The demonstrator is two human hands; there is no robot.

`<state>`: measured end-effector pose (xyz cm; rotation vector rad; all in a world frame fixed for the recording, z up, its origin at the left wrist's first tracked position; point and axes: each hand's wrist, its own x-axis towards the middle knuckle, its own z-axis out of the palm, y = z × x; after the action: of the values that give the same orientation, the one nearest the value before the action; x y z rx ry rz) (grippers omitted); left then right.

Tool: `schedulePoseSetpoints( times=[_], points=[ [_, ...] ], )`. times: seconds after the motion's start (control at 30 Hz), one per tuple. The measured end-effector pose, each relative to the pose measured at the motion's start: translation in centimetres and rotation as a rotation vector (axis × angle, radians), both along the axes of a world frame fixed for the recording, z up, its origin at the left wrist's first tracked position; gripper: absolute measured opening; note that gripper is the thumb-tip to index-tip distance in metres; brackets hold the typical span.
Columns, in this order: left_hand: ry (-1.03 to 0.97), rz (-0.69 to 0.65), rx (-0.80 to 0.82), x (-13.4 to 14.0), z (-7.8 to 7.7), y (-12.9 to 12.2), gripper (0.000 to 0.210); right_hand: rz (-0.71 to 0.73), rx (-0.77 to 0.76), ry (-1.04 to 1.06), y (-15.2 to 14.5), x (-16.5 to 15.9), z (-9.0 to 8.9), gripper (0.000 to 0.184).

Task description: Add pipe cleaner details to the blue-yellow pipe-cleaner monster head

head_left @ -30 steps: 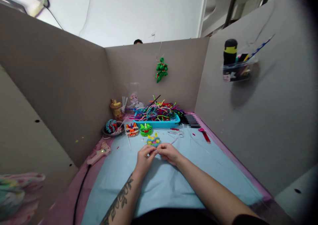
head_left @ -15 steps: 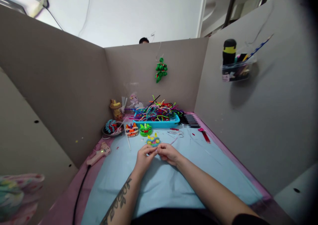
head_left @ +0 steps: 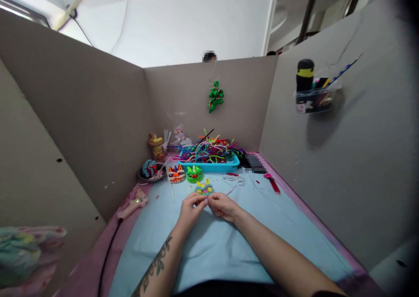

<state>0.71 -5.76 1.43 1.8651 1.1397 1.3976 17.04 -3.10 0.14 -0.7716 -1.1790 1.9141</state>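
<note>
1. From my station, I saw the left hand (head_left: 192,207) pinched closed, its contents too small to tell.
2. The right hand (head_left: 223,206) met its fingertips, pinching a lilac strand (head_left: 231,189) that trailed beyond.
3. Just past both hands sat a blue-and-yellow figure (head_left: 204,187).
4. Farther stood a tray (head_left: 209,167).

Single head cam, worn by the person: eye point over the 6 o'clock end of the blue cloth (head_left: 229,249), aimed at 12, pitched down. Wide field, takes in left panel (head_left: 91,113) at 9, right panel (head_left: 366,135) at 3, back panel (head_left: 183,91) at 12, white wall (head_left: 196,17) above that. Frame darkens between 2 and 3. Forearms (head_left: 271,249) enter from 7 and 5, close to lens; left hand (head_left: 190,207) and right hand (head_left: 222,205) farther out, below centre.
</note>
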Motion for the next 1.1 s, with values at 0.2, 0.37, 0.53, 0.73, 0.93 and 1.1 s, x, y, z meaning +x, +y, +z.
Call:
schedulePoseSetpoints(
  times=[0.2,0.37,0.53,0.73,0.93,1.1],
  points=[
    [0.212,0.134,-0.117,-4.2,-1.5,2.3,0.019,-0.193,0.026,0.078,1.1,1.4,0.5,0.039],
    [0.467,0.040,-0.081,-5.3,-2.2,2.9,0.017,-0.258,-0.015,0.105,1.4,1.9,0.8,0.035],
    [0.535,-0.061,-0.117,-5.4,-1.7,2.9,0.022,-0.249,-0.026,0.137,1.2,2.0,1.0,0.032],
    [0.487,-0.043,-0.219,-5.8,-1.6,2.6,0.028,-0.279,-0.033,0.153,1.2,2.2,1.1,0.028],
    [0.405,0.230,-0.164,-7.5,-1.6,2.8,0.028,-0.383,-0.026,0.258,2.3,4.0,1.5,0.023],
    [0.744,0.429,-0.173,-9.2,-0.3,3.7,0.029,-0.499,-0.068,0.347,3.8,6.5,1.4,0.022]
  ],
)
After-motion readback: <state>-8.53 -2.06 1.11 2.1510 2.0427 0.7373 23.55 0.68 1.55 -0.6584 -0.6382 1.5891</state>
